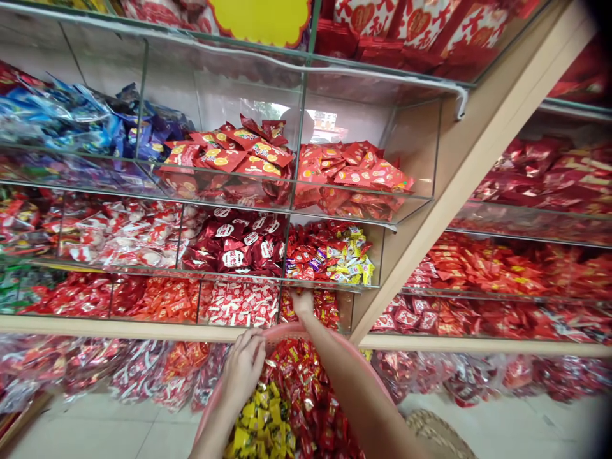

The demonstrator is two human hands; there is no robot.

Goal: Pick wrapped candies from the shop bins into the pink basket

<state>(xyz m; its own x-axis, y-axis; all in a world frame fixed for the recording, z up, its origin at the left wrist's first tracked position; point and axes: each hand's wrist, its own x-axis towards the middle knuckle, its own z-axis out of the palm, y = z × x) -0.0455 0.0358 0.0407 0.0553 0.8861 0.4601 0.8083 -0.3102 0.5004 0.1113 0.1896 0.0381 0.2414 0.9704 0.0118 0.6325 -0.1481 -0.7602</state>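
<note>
Candy-shop wall of clear acrylic bins (pixel 292 191), packed with red-wrapped sweets. Low in front, pink basket (pixel 287 330) heaped with red candies (pixel 306 389) and yellow candies (pixel 261 414). Left hand (pixel 243 366) curled over its rim. Right hand (pixel 303 303) inside bottom-row bin (pixel 348 309), fingers hidden, grip impossible to tell.

- Bin walls (pixel 415 146), upper centre: clear, glossy plastic.
- Candy wrappers (pixel 306 389), lower centre: shiny, crinkled foil.
- Basket (pixel 287 330): smooth pink plastic.
- Shelf post (pixel 478 159), right: matt wood.
</note>
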